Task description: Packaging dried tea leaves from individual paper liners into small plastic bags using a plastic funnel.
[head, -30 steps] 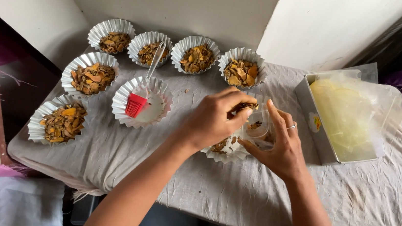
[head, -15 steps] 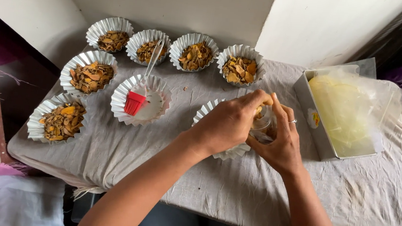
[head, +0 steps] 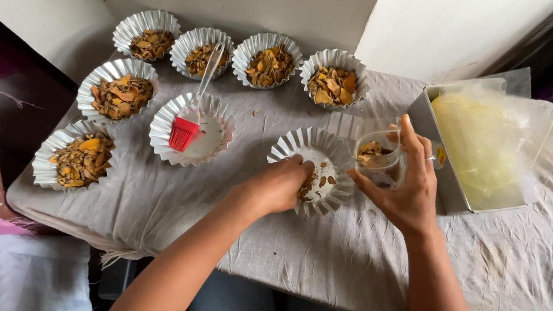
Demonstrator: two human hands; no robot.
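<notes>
Foil cup (head: 331, 147) under left hand (head: 278, 188), touching.

Light: soft, even daylight, moderately bright; source direction cannot be told.
Shadows: faint, diffuse beneath the left hand (head: 278, 188) and right hand (head: 408, 188).
Glare: mild sheen on the foil cups (head: 191, 130).
Focus: sharp centrally.
Distortion: wide-angle bending at edges; corners darker.

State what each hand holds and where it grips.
Right hand grips a clear plastic cup by its side wall. Left hand rests fingertips in a fluted foil cup, apparently pinching brown flakes.
</notes>
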